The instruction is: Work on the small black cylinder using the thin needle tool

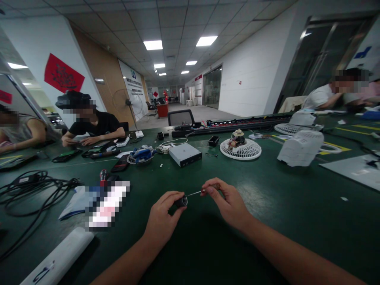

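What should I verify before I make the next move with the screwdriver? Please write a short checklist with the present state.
1. Left hand grips the black round part: ok.
2. Right hand holds the screwdriver at its handle: ok.
3. Screwdriver shaft points toward the part: ok.
4. Tip touches the part: cannot tell, too small.
5. Grey box lies apart from both hands: ok.

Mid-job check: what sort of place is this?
Likely an office area doubling as an electronics workshop: a partly dismantled white fan lies on the long green table, with a mesh-backed chair beyond it.
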The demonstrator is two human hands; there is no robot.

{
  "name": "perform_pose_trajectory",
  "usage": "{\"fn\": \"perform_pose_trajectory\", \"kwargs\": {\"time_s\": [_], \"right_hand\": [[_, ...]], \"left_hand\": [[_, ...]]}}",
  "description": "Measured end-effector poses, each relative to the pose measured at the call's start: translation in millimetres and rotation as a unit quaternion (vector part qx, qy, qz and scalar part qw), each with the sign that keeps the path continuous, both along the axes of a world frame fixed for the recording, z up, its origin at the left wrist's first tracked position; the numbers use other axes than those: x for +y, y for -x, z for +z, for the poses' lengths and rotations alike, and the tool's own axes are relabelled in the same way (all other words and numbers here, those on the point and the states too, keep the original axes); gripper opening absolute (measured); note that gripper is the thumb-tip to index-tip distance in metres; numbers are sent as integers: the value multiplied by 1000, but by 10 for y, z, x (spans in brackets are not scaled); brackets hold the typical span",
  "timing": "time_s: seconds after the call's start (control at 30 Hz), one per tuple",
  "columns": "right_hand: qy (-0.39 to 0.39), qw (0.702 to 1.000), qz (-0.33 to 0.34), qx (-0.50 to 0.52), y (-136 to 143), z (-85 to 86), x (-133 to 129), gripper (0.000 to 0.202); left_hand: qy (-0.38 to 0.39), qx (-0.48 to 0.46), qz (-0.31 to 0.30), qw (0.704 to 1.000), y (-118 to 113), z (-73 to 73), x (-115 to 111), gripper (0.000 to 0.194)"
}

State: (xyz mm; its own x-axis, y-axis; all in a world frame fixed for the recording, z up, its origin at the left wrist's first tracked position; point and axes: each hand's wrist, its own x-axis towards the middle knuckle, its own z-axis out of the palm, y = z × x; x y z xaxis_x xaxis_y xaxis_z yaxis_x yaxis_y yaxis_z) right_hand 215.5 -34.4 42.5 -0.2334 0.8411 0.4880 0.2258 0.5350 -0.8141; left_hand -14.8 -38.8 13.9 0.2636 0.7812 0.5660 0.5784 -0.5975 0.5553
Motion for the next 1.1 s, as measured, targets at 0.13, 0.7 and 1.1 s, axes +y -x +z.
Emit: {"fn": "perform_pose_trajectory", "kwargs": {"time_s": [0.13,0.7,1.1], "right_hand": [[-4,1000,18,-16,6,-1,14,19],[-28,999,6,-42,22,34,-48,22],[-66,994,0,-92,49,61,-81,18]], "left_hand": [[15,-8,-1,1000,-8,-16,7,41],[14,17,-11,1000,-14,-19,-13,39],[-8,16,-8,1000,-30,32,-6,34]]}}
